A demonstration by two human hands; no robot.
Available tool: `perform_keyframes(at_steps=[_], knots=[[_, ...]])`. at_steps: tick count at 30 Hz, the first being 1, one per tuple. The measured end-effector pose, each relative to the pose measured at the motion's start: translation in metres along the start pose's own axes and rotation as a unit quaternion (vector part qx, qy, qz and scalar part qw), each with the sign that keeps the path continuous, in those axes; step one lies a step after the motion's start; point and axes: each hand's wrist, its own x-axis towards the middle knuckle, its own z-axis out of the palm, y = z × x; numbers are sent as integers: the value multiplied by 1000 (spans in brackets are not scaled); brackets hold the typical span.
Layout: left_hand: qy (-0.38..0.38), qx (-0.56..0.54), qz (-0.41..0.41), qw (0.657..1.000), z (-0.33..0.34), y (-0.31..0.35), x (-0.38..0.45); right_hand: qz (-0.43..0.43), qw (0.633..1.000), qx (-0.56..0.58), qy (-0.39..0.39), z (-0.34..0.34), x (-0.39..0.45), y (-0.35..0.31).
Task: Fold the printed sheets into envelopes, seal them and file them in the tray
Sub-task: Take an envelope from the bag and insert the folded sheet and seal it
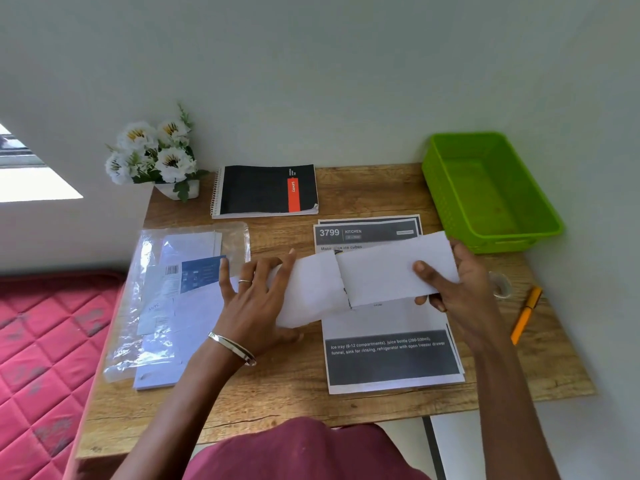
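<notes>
Above the desk middle I hold a white envelope (311,292) and a folded white sheet (391,268) that meet end to end; the sheet's left end seems to sit in the envelope's mouth. My left hand (256,299) grips the envelope from the left, fingers spread over its top. My right hand (453,282) pinches the sheet's right end, thumb on top. Beneath them lies a stack of printed sheets (391,358) with dark bands. A green tray (485,192) stands at the back right with nothing in it.
A plastic packet of envelopes (173,299) lies on the left of the wooden desk (277,403). A black notebook (266,190) and white flowers (156,154) are at the back. An orange pen (524,315) and a tape roll (500,285) lie right. A red mattress (45,358) is left.
</notes>
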Motion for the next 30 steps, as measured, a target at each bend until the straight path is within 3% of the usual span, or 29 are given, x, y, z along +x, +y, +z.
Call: perform_keyframes(at_steps=[3,8,18,30], knots=[[-3,-9,8,1000,0,8,-1,-20,998,41,52,22,-2,6],[2,-19,3,1000,1,11,-2,-49,993,8,108,51,-15,21],[23,-45,-5,999,6,12,-1,-111,984,-136,9,72,-24,42],[16,-45,24,999,9,17,-1,11,984,-131,-117,82,-28,49]])
